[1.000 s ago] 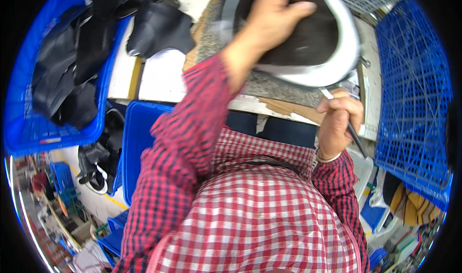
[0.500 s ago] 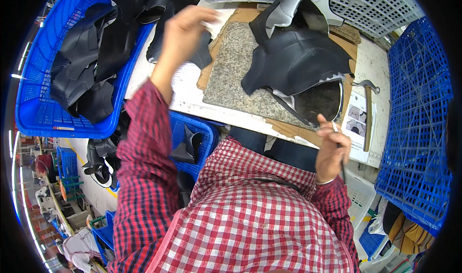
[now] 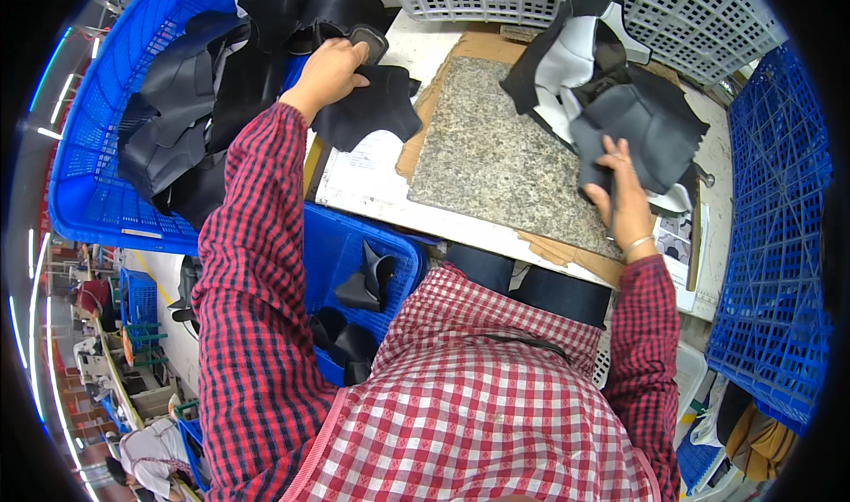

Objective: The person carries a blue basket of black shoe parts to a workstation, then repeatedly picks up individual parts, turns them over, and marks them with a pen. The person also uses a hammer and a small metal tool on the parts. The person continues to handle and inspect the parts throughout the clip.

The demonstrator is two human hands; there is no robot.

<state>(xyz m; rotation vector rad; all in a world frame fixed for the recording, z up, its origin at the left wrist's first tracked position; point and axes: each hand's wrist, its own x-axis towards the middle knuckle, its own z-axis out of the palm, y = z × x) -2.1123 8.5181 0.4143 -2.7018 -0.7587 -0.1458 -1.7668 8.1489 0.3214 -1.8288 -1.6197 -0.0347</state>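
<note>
L hand (image 3: 332, 75): 1 blk pc (image 3: 379, 108); R hand (image 3: 629, 205): 1 wht-lined pc (image 3: 651, 139)

The person's L sleeve (image 3: 257, 263) & R sleeve (image 3: 646, 325) are loose, w/ small red & dk checks. The apron (image 3: 469, 387) has red & white checks, w/ a pink edge (image 3: 315, 446) on the L side. A thin blk strip (image 3: 531, 343) runs across its middle. The pants (image 3: 560, 295) are v. dk. The L hand (image 3: 329, 75) & R hand (image 3: 630, 208) are bare, w/ a thin pale band (image 3: 637, 243) on the R wrist.
</note>
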